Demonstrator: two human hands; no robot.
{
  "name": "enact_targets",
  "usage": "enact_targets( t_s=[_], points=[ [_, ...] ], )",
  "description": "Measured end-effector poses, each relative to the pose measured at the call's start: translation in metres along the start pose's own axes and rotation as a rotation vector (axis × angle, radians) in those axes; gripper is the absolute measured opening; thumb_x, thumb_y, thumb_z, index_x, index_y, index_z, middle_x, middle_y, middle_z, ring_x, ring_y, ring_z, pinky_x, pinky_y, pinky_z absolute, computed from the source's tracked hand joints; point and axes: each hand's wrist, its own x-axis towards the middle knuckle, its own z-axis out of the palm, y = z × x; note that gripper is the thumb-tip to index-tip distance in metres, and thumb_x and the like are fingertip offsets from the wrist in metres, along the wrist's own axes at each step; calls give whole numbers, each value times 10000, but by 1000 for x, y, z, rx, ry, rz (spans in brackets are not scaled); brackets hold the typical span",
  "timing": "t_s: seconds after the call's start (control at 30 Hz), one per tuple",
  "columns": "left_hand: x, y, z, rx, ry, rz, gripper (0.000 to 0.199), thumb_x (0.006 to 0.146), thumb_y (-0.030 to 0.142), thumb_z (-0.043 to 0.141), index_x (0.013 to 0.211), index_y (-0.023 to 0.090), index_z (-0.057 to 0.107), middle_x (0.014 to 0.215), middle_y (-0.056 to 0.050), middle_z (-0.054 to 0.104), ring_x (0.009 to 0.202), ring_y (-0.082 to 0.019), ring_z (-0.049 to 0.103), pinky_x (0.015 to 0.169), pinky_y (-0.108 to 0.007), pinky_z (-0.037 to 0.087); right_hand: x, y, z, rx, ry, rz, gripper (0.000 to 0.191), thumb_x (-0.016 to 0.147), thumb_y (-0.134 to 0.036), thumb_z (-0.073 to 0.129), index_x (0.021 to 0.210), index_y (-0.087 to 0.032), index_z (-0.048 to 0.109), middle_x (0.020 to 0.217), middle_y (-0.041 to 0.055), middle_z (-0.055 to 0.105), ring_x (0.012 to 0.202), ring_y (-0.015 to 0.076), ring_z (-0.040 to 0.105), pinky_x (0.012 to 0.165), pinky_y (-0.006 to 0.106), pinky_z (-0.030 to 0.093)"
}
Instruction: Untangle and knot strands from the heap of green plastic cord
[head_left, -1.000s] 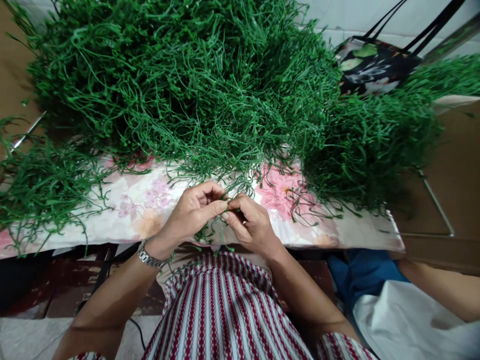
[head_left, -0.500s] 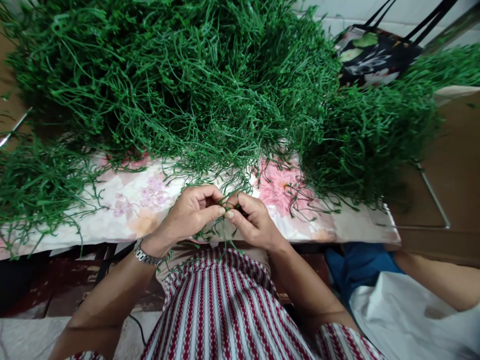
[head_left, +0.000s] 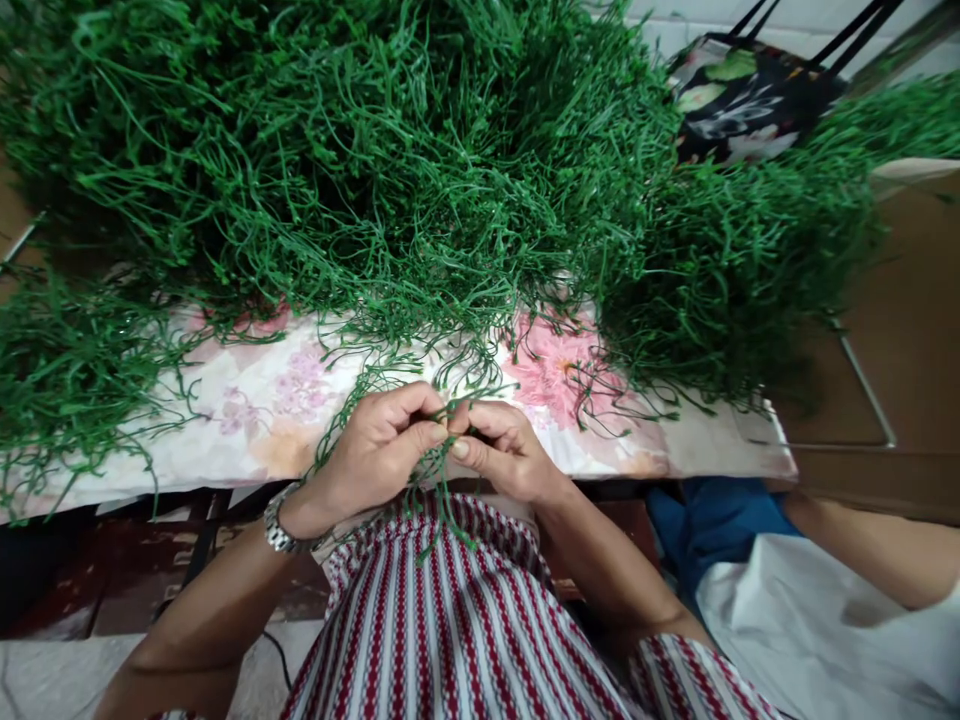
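Note:
Close together at the table's front edge, both my hands pinch thin green plastic-looking stems (head_left: 442, 490), whose ends dangle over my striped clothing. My left hand (head_left: 386, 440), with a metal watch at the wrist, closes thumb and forefinger on them. Opposite it, my right hand (head_left: 506, 445) grips the same small bunch, thumb against forefinger. Exactly how the stems join between the fingertips is too small to make out. More loose stems (head_left: 469, 360) lie just beyond the hands on the flowered tablecloth (head_left: 300, 400).
A large heap of green stems (head_left: 360, 160) covers the back of the table, with a smaller pile (head_left: 75, 370) at left. A black floral bag (head_left: 757, 100) stands at back right. Cardboard (head_left: 915, 330) is at the right, and another person's arm (head_left: 870, 550) rests below it.
Both hands have come slightly nearer my body, still pinching the stems. The stem ends now hang lower over my clothing, and more stems show beside my left hand.

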Motion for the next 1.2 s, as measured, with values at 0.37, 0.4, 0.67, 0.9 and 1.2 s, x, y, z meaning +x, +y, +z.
enact_targets(
  t_s=[0.37,0.4,0.67,0.9,1.2],
  points=[
    [2,4,-20,42,256,-92,66,762,229,622,748,193,569,655,28,509,519,-75,392,449,-203,279,-47,-71,-67,-569,142,32,118,843,-219,517,739,-164,529,635,-4,483,567,95,449,535,228,354],
    [4,2,-18,-41,241,-121,69,764,235,619,748,193,567,651,28,502,515,-73,390,449,-200,284,-52,-77,-80,-700,212,66,111,842,-231,521,752,-167,532,638,-4,490,561,98,448,532,232,355],
    [10,-12,-7,-329,187,-211,82,750,205,648,771,182,573,670,22,515,523,-61,410,445,-182,320,-84,-57,-138,-1598,664,143,157,815,-251,552,926,-173,632,919,84,638,884,221,563,807,368,407],
    [17,-3,6,-373,155,-227,113,734,236,669,713,165,583,593,30,510,470,-58,420,424,-186,333,-43,-52,-78,-992,533,-121,135,866,-211,493,886,-180,623,838,62,624,806,163,584,727,307,462],
    [7,-8,8,-221,262,-170,135,737,253,651,663,170,575,545,39,490,443,-66,416,418,-194,326,4,-16,-1,-755,117,-124,150,871,-293,517,809,-158,542,683,19,541,658,127,500,645,268,421]
  ],
)
